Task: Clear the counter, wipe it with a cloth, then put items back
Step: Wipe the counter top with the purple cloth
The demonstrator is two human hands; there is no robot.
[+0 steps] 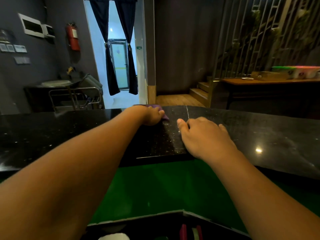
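Head view: both bare forearms reach forward over a dark polished counter (259,129).
Left hand (152,116): curled over a purple cloth (156,106), fingers closed down on it, pressing it to the stone at the counter's far edge.
Cloth: bunched under the left hand, only a strip showing past the knuckles and a corner by the thumb side; it lies right at the far edge, just left of a pale seam line (187,112) in the stone.
Right hand (206,135): flat on the counter, palm down, fingers loosely apart, thumb pointing toward the left hand; it holds nothing and sits near the near edge, just right of the seam.
Counter: black speckled stone, glossy, with a light glint toward its right side; nothing but the cloth and hands shows on the surface.
Below the near edge: a green surface (155,187), and at the bottom of the frame a dark box (138,220) with blurred contents.
Beyond the far edge: a curtained doorway (119,49), a red fire extinguisher (72,37) on the left wall, wooden steps (199,92), and a wooden side table (259,82) to the right.
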